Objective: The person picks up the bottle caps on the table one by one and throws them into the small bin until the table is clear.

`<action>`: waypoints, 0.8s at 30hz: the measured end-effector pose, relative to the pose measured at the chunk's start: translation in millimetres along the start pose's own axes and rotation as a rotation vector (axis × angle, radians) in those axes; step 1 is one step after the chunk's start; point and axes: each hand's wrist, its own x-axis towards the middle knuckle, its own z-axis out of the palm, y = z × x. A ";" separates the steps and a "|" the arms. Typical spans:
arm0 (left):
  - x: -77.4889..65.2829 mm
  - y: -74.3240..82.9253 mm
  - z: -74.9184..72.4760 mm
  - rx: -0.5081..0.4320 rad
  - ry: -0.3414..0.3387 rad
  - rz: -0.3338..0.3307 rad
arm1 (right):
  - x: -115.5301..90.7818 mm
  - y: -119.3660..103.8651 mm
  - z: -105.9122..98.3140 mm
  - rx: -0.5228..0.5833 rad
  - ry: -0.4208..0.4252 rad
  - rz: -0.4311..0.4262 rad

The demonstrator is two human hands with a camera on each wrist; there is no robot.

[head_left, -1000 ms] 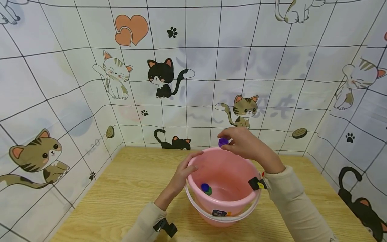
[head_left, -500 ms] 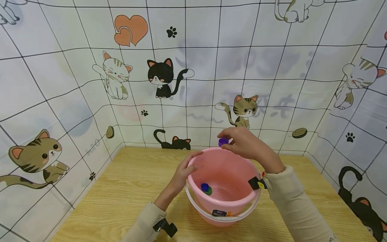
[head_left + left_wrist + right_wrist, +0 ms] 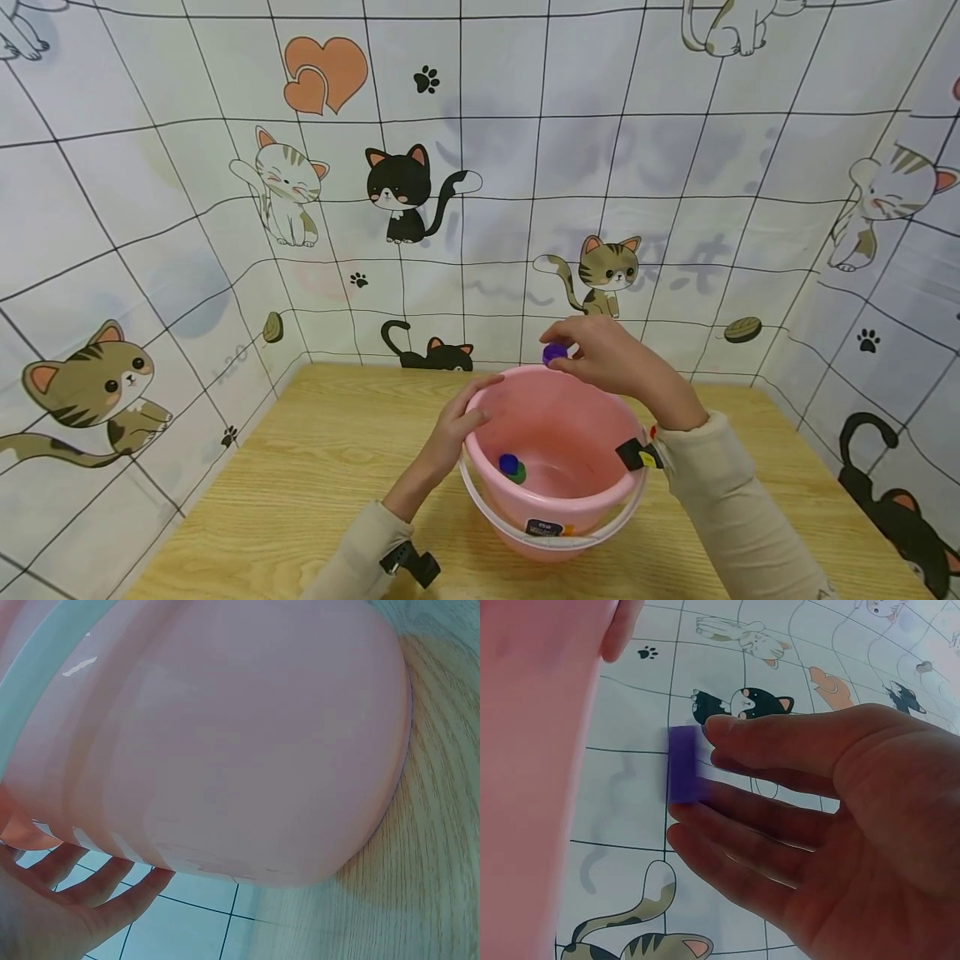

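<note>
A pink bucket (image 3: 555,433) with a white handle (image 3: 555,543) stands on the wooden table. My left hand (image 3: 459,423) grips its left rim, thumb over the inner side; in the left wrist view the fingers (image 3: 112,896) lie along the outer wall. Just beyond the far rim, my right hand (image 3: 607,354) pinches a purple bottle cap (image 3: 555,353) between thumb and fingers. Seen from the right wrist, the cap (image 3: 682,765) is blurred and sits apart from the bucket wall. Inside the bucket, a blue cap (image 3: 508,463) lies partly over a green one (image 3: 518,475).
The wooden tabletop (image 3: 322,467) reaches back to a wall covering (image 3: 487,167) printed with cats and grid lines. Similar covering encloses both sides. A black device (image 3: 409,565) is strapped to the left wrist, another (image 3: 637,456) to the right.
The purple cap has turned and tilted slightly in my right fingers. My left hand, the bucket and the caps inside it have stayed in place.
</note>
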 end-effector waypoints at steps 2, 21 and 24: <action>0.2 0.4 -0.1 0.000 0.000 0.003 | 0.0 0.8 0.0 -0.007 0.006 -0.012; -0.9 -0.4 -0.5 0.001 0.001 -0.005 | 0.0 -0.5 0.5 0.021 0.001 -0.025; -1.2 1.1 0.0 -0.004 -0.001 -0.005 | -0.7 -0.8 -0.3 0.025 -0.002 -0.021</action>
